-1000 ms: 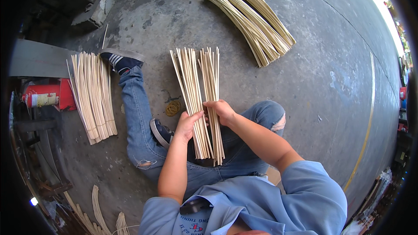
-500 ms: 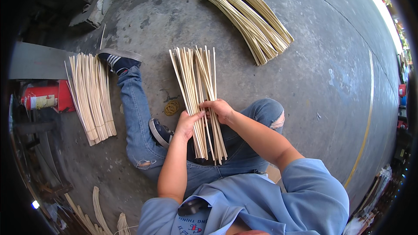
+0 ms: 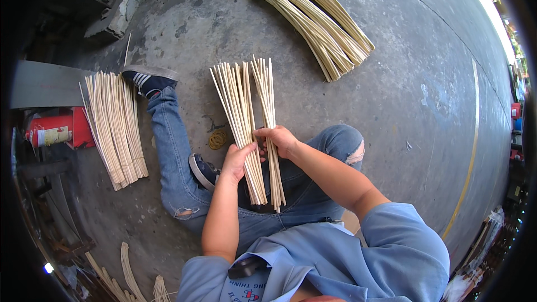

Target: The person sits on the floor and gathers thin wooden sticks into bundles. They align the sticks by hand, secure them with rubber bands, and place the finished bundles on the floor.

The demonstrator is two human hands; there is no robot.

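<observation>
Two bunches of thin pale sticks stand side by side in front of me, their lower ends over my lap. My left hand (image 3: 239, 159) is closed round the wider left bunch of sticks (image 3: 232, 98), thumb across the front. Around the slimmer right bunch of sticks (image 3: 267, 95) my right hand (image 3: 278, 140) is closed, its fingers near the left thumb. A narrow gap separates the bunches above the hands. On the floor left of them lies a small coil of tan rubber bands (image 3: 217, 139).
Several long stick bundles (image 3: 319, 28) lie on the concrete floor ahead to the right. Beside my outstretched leg (image 3: 170, 134) is another bundle (image 3: 114, 128), next to a red cylinder (image 3: 59, 128). More sticks (image 3: 128, 268) lie at the lower left.
The sticks have drawn into two distinct bunches, with a gap opened between them. Loose sticks that crossed the middle now lie within the bunches. Both hands stay almost in place.
</observation>
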